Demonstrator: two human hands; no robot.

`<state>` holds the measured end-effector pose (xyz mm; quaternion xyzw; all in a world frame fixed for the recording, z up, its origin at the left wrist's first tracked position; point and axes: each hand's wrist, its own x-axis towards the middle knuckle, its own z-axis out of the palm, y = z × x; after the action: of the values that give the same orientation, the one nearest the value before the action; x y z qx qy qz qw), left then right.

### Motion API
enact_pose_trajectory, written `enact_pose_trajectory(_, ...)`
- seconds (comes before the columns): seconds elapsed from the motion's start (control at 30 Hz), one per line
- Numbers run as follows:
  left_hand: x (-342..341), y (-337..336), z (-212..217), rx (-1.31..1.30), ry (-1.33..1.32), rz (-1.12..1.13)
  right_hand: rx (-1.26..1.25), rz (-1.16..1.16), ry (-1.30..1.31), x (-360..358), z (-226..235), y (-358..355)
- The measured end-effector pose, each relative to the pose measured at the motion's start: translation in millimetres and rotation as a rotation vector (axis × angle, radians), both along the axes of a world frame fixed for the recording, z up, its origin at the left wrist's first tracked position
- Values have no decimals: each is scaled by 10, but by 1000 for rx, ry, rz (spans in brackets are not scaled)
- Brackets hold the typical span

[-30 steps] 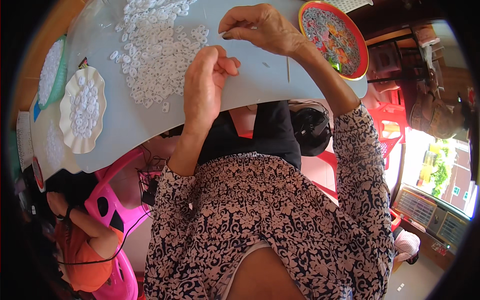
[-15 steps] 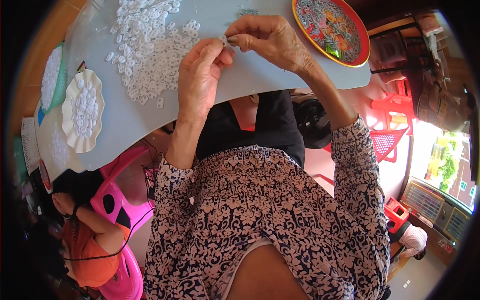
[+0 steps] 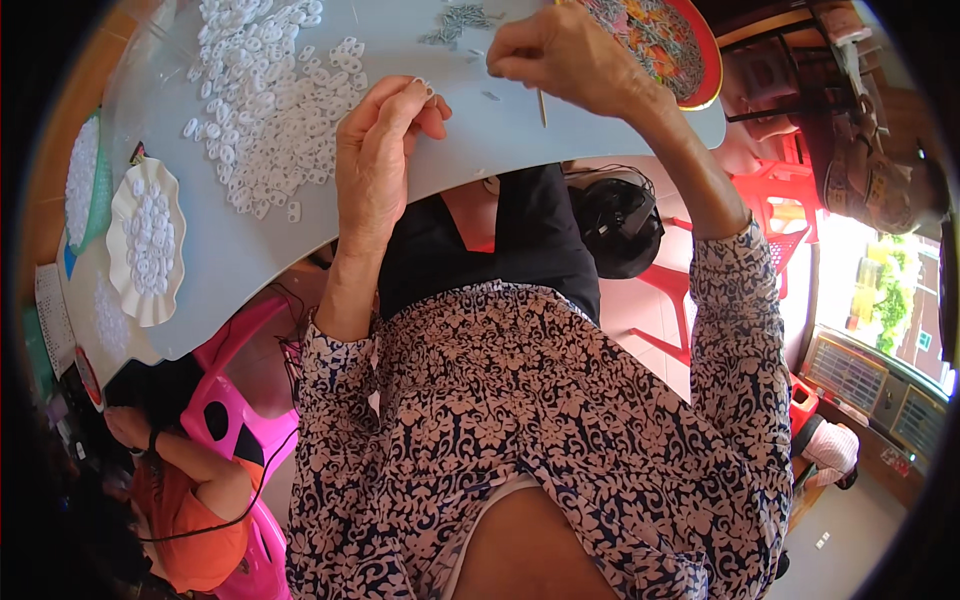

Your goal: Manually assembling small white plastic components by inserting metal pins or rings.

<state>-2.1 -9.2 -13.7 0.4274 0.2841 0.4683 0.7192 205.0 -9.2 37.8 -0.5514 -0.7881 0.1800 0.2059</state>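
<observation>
We see the left hand (image 3: 378, 150) raised over the pale table (image 3: 300, 260), its fingertips (image 3: 420, 88) pinched on a small white ring (image 3: 424, 83). The right hand (image 3: 560, 55) is closed around a thin stick (image 3: 541, 105) that points down toward the tabletop. Just left of the left hand lies a heap of white rings (image 3: 262, 110), and a few grey pieces (image 3: 458, 20) sit near the right hand. A red-rimmed tray (image 3: 690, 50) lies beyond the right wrist, and a white scalloped dish (image 3: 145, 240) holding more rings stands well apart at the left.
</observation>
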Motion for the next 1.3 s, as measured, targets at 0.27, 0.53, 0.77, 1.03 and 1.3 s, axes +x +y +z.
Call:
enact_pose_trajectory(0.27, 2, -15, -39, 94, 141, 36, 121, 9, -363, -235, -90, -134)
enact_pose_trajectory(0.53, 7, -8, -60, 195, 156, 47, 135, 2, -275, -155, -177, -63)
enact_pose_trajectory(0.77, -23, 0, -68, 130, 195, 6, -102, -207, 321, -257, -172, -186)
enact_pose_trajectory(1.03, -11, -32, -6, 156, 191, -16, -327, -196, 1242, -436, -446, -313)
enact_pose_trajectory(1.3, 25, -76, 4, 221, 245, 23, -151, -159, 1437, -593, -508, -348)
